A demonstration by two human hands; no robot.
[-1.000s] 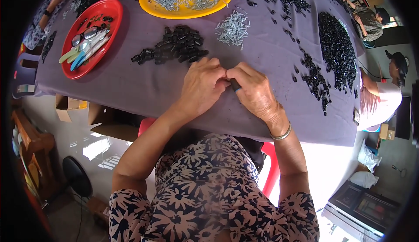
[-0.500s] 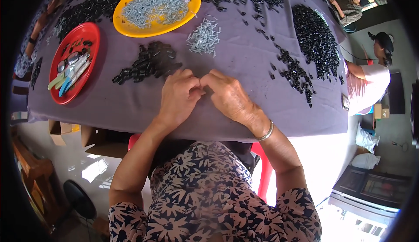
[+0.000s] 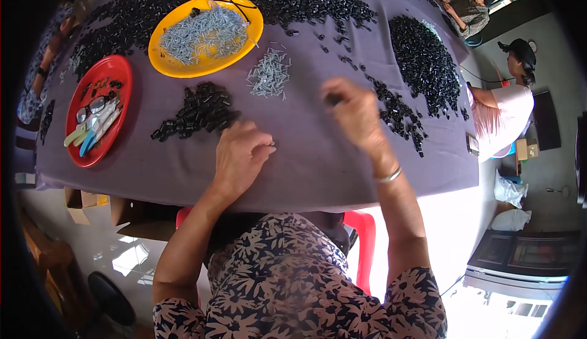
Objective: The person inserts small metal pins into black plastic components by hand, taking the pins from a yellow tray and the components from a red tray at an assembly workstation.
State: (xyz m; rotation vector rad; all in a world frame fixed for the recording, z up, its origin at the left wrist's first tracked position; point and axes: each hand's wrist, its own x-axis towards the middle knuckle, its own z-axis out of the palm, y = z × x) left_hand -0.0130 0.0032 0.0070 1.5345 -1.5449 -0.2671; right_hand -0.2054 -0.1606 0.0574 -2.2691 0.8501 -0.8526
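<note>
Protruding from the curled fingers of the right hand [image 3: 358, 114], a blurred dark object [image 3: 334, 99] is held over the purple-gray cloth [image 3: 306, 177]. Well apart, the left hand [image 3: 238, 155] pinches a pale piece [image 3: 273, 145] too small to identify. Just beyond it lies a heap of black parts [image 3: 199, 111]; farther out, loose silver screws [image 3: 269, 76], a yellow plate [image 3: 189, 71] and a red tray [image 3: 107, 67].

- A makeshift indoor workroom
- Small glossy black parts [image 3: 425, 63] heaped across a purple-grey cloth-covered table [image 3: 318, 183]
- Slim silvery pins [image 3: 269, 74] piled there too
- Other people [image 3: 501, 115] around it
</note>
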